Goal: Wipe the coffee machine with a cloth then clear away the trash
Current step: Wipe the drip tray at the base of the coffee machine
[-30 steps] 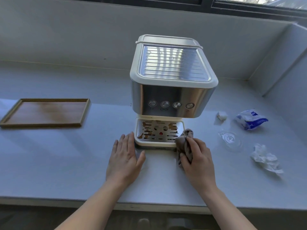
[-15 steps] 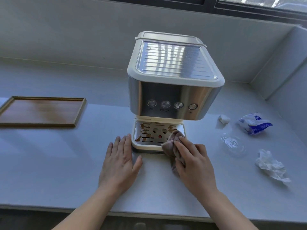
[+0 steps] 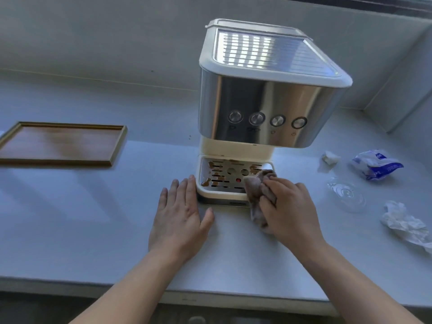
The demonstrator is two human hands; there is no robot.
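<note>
A steel and cream coffee machine (image 3: 264, 108) stands on the grey counter. Its drip tray (image 3: 224, 176) carries brown coffee stains. My right hand (image 3: 289, 209) grips a crumpled brown cloth (image 3: 257, 188) and holds it on the tray's right front corner. My left hand (image 3: 180, 213) lies flat on the counter, fingertips touching the tray's left front corner. Trash lies to the right: a small white wad (image 3: 330, 157), a blue and white wrapper (image 3: 376, 167), a clear plastic lid (image 3: 347, 195) and a crumpled white tissue (image 3: 406, 225).
A wooden tray (image 3: 63, 143) lies on the counter at the left. A wall runs behind the machine and a side ledge (image 3: 411, 90) rises at the right. The counter's front edge (image 3: 210, 298) is near my forearms.
My right hand has moved the cloth from beside the tray's right front onto the drip tray's right corner. The left hand has stayed flat at the tray's left; the view has moved closer.
</note>
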